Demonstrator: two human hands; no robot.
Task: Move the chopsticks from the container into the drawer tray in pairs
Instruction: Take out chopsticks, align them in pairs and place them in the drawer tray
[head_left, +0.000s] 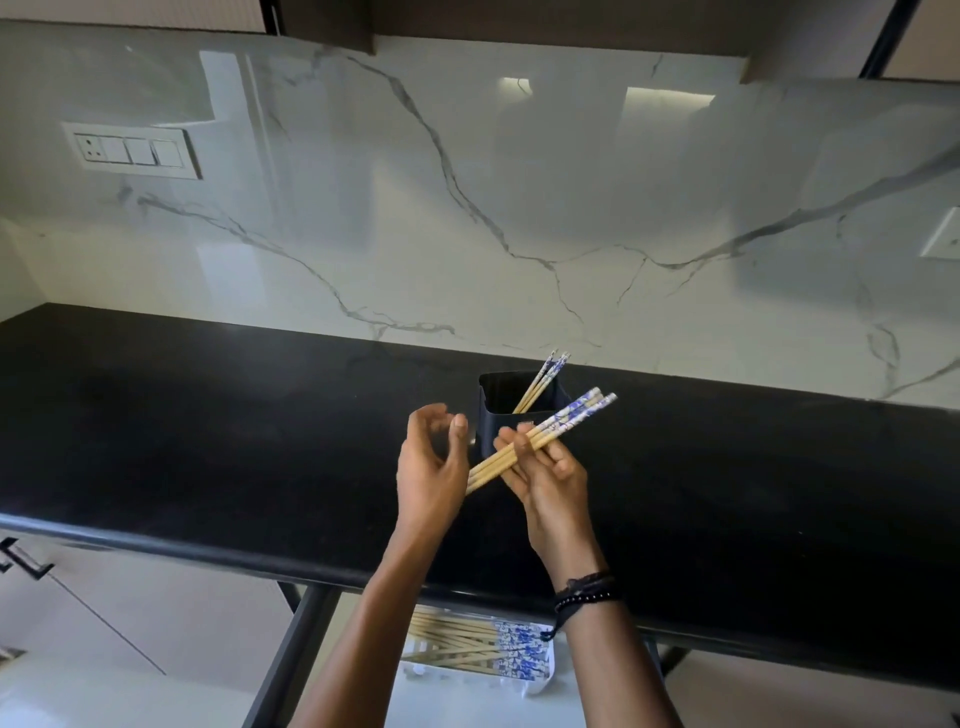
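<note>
Glossy black counter (208, 426), polished marble-look wall (467, 208), seemingly wooden chopsticks (524, 447).

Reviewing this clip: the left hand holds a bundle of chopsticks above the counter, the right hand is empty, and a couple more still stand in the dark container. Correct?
Not quite: the head view shows the hands swapped. The right hand holds the bundle of chopsticks; the left hand is empty, fingers curled open. A couple more do stand in the dark container.

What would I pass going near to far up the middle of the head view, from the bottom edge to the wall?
Drawer tray with chopsticks already in it → front edge of the black countertop → right hand gripping a bundle of chopsticks → dark container with two chopsticks left inside → marble backsplash.
</note>
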